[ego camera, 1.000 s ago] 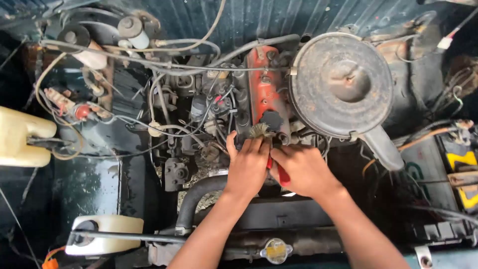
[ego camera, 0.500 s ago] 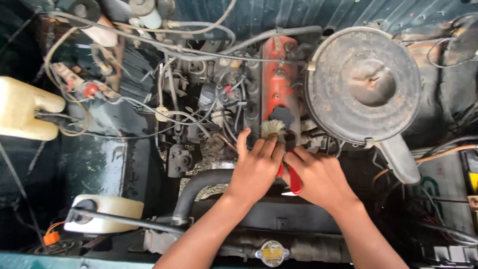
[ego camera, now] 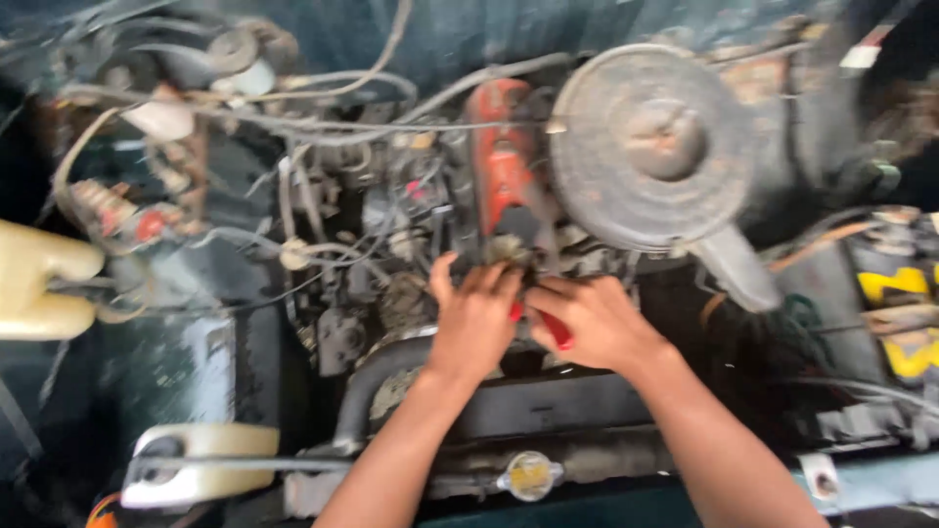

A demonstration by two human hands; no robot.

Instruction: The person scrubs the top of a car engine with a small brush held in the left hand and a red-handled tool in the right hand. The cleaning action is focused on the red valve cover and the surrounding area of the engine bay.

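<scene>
Red-handled tool [ego camera: 556, 329] sits low in the engine bay, just below the red valve cover [ego camera: 501, 161], mostly hidden between both hands. Right hand [ego camera: 597, 325] is curled round the handle; left hand [ego camera: 476, 318] lies flat with fingers spread over the grimy fitting [ego camera: 506, 250] at the tool's tip, not clamped on anything I can make out. Frame's blurry, so I'd say keep the tool square on the fitting and steady the tip, staying off the loose wires [ego camera: 323, 249] beside the round air cleaner [ego camera: 653, 147].
</scene>
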